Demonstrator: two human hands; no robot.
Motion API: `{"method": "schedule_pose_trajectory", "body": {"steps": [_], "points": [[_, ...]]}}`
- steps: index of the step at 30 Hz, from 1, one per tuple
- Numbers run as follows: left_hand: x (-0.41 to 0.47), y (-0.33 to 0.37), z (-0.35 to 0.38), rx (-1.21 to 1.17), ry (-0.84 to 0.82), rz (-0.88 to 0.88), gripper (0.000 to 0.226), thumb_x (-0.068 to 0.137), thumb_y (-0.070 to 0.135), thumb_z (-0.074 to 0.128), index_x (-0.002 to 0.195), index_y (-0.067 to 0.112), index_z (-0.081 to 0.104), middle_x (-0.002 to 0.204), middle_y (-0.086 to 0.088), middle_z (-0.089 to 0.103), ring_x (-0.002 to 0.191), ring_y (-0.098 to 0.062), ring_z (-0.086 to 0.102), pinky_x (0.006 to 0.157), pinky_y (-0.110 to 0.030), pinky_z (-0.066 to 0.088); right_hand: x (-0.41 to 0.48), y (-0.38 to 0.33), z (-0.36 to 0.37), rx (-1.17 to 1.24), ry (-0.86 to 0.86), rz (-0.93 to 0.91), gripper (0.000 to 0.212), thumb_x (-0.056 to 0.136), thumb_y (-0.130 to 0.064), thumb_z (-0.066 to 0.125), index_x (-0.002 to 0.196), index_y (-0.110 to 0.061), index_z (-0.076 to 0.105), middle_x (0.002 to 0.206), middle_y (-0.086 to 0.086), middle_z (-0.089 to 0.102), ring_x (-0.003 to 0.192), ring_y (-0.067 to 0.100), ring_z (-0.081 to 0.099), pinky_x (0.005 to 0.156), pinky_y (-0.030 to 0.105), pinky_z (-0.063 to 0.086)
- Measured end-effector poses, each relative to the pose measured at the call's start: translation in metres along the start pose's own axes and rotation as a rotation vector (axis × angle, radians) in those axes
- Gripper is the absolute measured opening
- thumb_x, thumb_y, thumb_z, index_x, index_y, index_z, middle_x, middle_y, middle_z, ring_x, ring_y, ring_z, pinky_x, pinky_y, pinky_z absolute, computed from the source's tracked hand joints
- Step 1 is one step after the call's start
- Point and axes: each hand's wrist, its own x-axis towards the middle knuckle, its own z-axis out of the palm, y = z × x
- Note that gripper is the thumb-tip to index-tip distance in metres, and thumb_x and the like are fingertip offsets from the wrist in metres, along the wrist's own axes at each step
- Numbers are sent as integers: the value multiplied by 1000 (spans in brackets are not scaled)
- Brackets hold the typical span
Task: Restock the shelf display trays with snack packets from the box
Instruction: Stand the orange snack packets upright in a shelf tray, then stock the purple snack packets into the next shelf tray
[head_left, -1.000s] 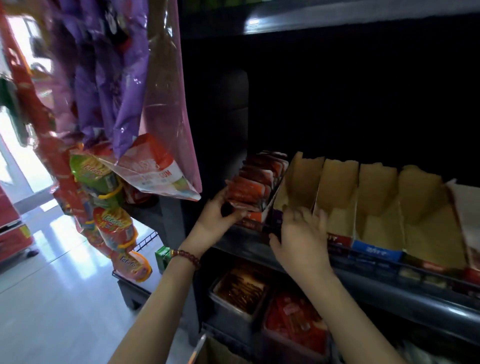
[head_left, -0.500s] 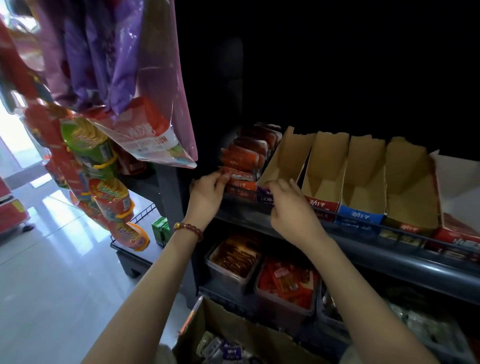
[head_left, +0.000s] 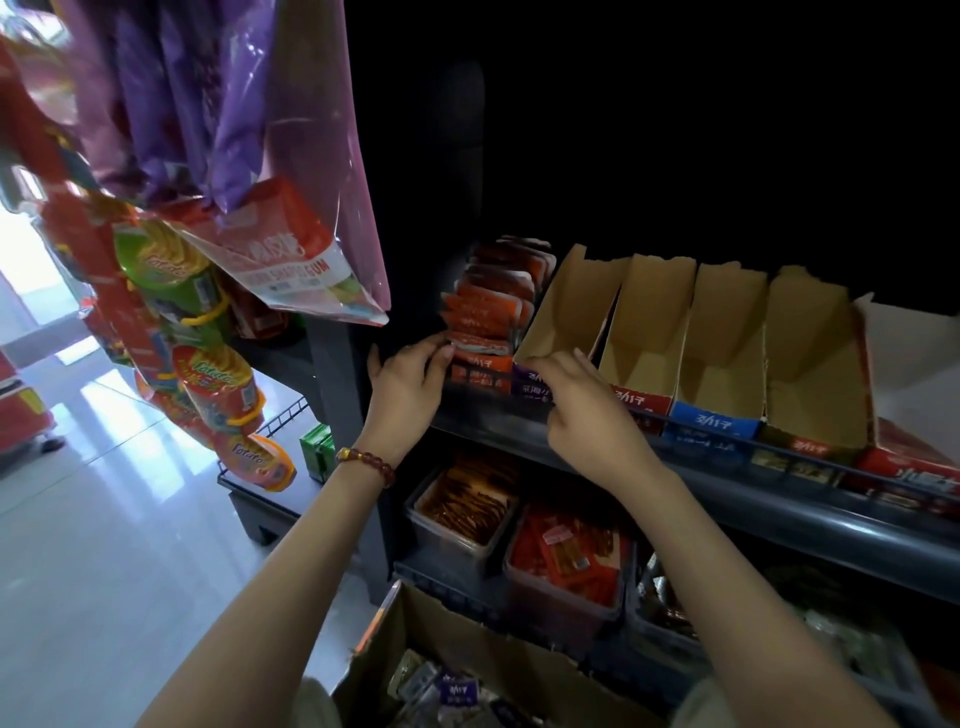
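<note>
Packets (head_left: 491, 312) mid-frame: orange-red w/ white edges. Purple-front tray (head_left: 525, 378) beside them; other trays (head_left: 727, 338) have red, blue, red fronts, white lettering; insides plain brown card. Bags (head_left: 234, 104) upper left: purple & pink, see-thru. Crisp packs (head_left: 218, 374) at left: green, orange, yellow bands. Bracelet (head_left: 366, 461): dark red beads, one gold. Floor (head_left: 104, 545) lower left: glossy white. Box (head_left: 467, 639) at bottom: brown.

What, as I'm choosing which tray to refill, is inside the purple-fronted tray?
Only bare brown cardboard shows inside the purple-fronted tray; no packets visible. The right hand, gripping its front rim, hides the bottom near the front.
</note>
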Motion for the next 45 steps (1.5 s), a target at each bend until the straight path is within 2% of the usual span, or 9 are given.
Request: {"method": "schedule_pose_trajectory", "body": {"steps": [5, 8, 13, 17, 23, 29, 37, 43, 45], "points": [[-10, -5, -11, 17, -10, 75, 38, 99, 21, 47, 135, 9, 50, 135, -9, 54, 126, -24, 48, 114, -45, 23, -7, -6, -8, 146, 165, -55, 68, 78, 19, 41, 138, -12, 45, 138, 4, 47, 128, 18, 42, 106, 24, 32], [-35, -2, -27, -56, -14, 180, 32, 95, 18, 49, 122, 5, 59, 123, -9, 58, 109, -19, 56, 93, -23, 41, -21, -13, -10, 120, 259, -196, 46, 77, 9, 43, 116, -11, 61, 112, 3, 62, 106, 18, 56, 91, 29, 44], [-132, -14, -43, 151, -389, 288, 25, 91, 23, 46, 103, 13, 65, 102, 1, 64, 82, -12, 56, 71, -27, 43, -83, -26, 24, 88, -123, -413, 33, 81, -13, 38, 91, -14, 69, 88, -4, 67, 82, 13, 60, 78, 27, 44], [-210, -33, -50, 282, -743, 289, 20, 90, 22, 51, 102, 17, 67, 103, 2, 66, 89, -22, 63, 73, -34, 51, -139, -24, 72, 42, -476, -470, 22, 83, -5, 50, 90, -16, 68, 88, -4, 67, 80, 16, 63, 70, 32, 50], [-296, -77, -60, 367, -1028, 200, 26, 90, 27, 45, 104, 22, 67, 101, 2, 67, 89, -22, 64, 71, -27, 42, -210, 18, 143, 72, -877, -117, 27, 90, -3, 48, 99, -18, 68, 99, -6, 68, 86, 12, 63, 73, 31, 49], [-322, -98, -68, 401, -1008, 163, 21, 91, 22, 54, 106, 26, 67, 103, 7, 68, 88, -17, 65, 67, -21, 33, -252, 59, 259, 203, -952, 450, 37, 89, -6, 56, 126, -7, 50, 124, 15, 55, 105, 30, 57, 84, 37, 47], [-323, -98, -59, 383, -1049, 148, 27, 95, 24, 48, 117, 25, 63, 116, 7, 63, 103, -16, 60, 80, -26, 41, -264, 20, 323, 70, -1044, 461, 89, 91, -24, 61, 152, -30, -4, 159, 6, -13, 130, 34, 42, 103, 41, 42], [-324, -103, -54, 385, -1076, 90, 28, 95, 26, 45, 119, 28, 60, 116, 7, 62, 106, -16, 59, 84, -26, 39, -283, -6, 343, -79, -965, 506, 94, 88, -22, 63, 152, -20, -7, 157, 8, 10, 99, 26, 56, 55, 25, 43], [-325, -103, -55, 388, -1068, 86, 28, 95, 26, 46, 119, 29, 60, 116, 9, 62, 106, -16, 58, 80, -25, 36, -279, -8, 345, -53, -939, 563, 84, 89, -15, 59, 152, -16, 3, 154, 9, 14, 99, 25, 54, 54, 24, 40]]}}
